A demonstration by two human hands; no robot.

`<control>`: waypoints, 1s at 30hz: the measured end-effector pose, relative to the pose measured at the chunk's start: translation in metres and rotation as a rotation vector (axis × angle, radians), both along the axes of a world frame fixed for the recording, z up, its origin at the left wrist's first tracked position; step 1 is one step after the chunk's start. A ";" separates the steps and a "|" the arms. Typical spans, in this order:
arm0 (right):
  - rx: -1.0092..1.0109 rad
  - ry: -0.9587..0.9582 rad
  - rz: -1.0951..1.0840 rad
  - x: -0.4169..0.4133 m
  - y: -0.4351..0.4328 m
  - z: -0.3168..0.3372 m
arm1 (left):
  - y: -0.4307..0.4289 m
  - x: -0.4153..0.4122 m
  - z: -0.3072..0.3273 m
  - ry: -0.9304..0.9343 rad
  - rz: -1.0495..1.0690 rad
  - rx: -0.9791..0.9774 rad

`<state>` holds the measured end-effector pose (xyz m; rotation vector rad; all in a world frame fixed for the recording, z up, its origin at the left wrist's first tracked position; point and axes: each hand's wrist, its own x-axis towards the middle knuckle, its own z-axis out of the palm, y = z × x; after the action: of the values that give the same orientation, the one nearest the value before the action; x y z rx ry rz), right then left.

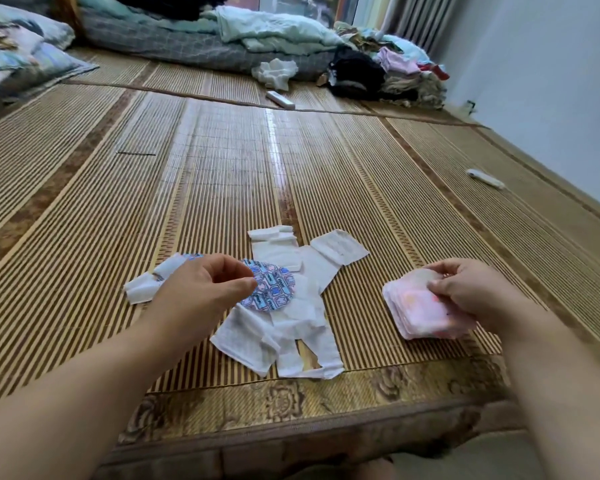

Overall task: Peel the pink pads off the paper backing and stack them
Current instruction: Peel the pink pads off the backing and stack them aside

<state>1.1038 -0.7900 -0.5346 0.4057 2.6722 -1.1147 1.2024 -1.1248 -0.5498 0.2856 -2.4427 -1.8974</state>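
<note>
Both forearms point(84, 393) come in from six o'clock over the patterned border of the bamboo mat point(326, 168). The right hand point(471, 292) grips the stack of pink pads point(420, 313), thumb across the top and fingers curled round the far edge. The stack sits on the mat at about four o'clock in the view.

The left hand point(205, 289) hovers with fingers curled, thumb and forefinger drawn together at the nine o'clock edge of a round patterned sheet point(274, 291). Whether they actually pinch it or only hang over it I cannot tell. That blue-and-pink sheet lies on the white paper backing point(291, 330), loose pieces overlapping in a sprawl between the two hands. At nine o'clock from the left hand lies a crumpled white scrap point(141, 292).

Farther out, a white stick-shaped item point(280, 99) lies at twelve o'clock and a white tube point(485, 179) at two o'clock. Folded bedding point(222, 39) and a heap of clothes point(395, 67) line the far edge, and pillows point(14, 39) sit at ten o'clock.
</note>
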 end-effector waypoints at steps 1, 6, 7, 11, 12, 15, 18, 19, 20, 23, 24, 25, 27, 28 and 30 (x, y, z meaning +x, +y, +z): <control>0.006 0.006 -0.009 -0.001 0.001 -0.002 | 0.002 -0.001 -0.002 -0.001 -0.006 -0.006; 0.024 0.043 -0.040 -0.002 -0.001 -0.007 | 0.005 -0.001 -0.008 0.002 -0.040 -0.106; 0.043 0.057 -0.042 -0.002 -0.001 -0.008 | 0.006 -0.001 -0.009 0.000 -0.043 -0.124; 0.172 0.080 -0.036 -0.001 -0.006 -0.005 | 0.006 -0.002 -0.009 -0.006 -0.051 -0.158; 0.206 0.070 -0.031 0.000 -0.007 -0.002 | 0.005 -0.002 -0.009 -0.006 -0.051 -0.157; 0.423 0.117 0.041 0.006 -0.017 0.007 | 0.003 -0.004 -0.008 0.009 -0.021 -0.186; 0.483 0.349 0.174 0.014 -0.046 0.018 | -0.005 -0.007 -0.007 0.011 0.027 -0.280; 0.429 0.426 0.241 0.018 -0.062 0.021 | -0.009 -0.008 -0.007 0.005 0.036 -0.343; 0.371 0.478 0.319 0.023 -0.081 0.023 | -0.014 -0.009 -0.007 -0.001 0.045 -0.398; 0.324 0.489 0.581 0.036 -0.141 0.015 | -0.033 -0.011 -0.011 -0.051 0.064 -0.618; 0.314 0.476 0.647 0.039 -0.159 0.008 | -0.039 -0.011 -0.014 -0.075 0.057 -0.735; 0.294 0.451 0.701 0.041 -0.175 0.002 | -0.045 -0.012 -0.018 -0.104 0.042 -0.826; 0.274 0.407 0.792 0.043 -0.201 -0.011 | -0.056 -0.010 -0.025 -0.178 0.037 -0.888; 0.287 0.405 0.830 0.043 -0.211 -0.016 | -0.061 -0.009 -0.027 -0.202 0.057 -0.897; 0.333 0.419 0.857 0.041 -0.224 -0.021 | -0.069 -0.006 -0.029 -0.200 0.102 -0.931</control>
<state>1.1448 -1.0138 -0.5560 -0.9490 2.8510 -0.5179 1.1966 -1.1938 -0.5789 0.5334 -3.0211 -0.5620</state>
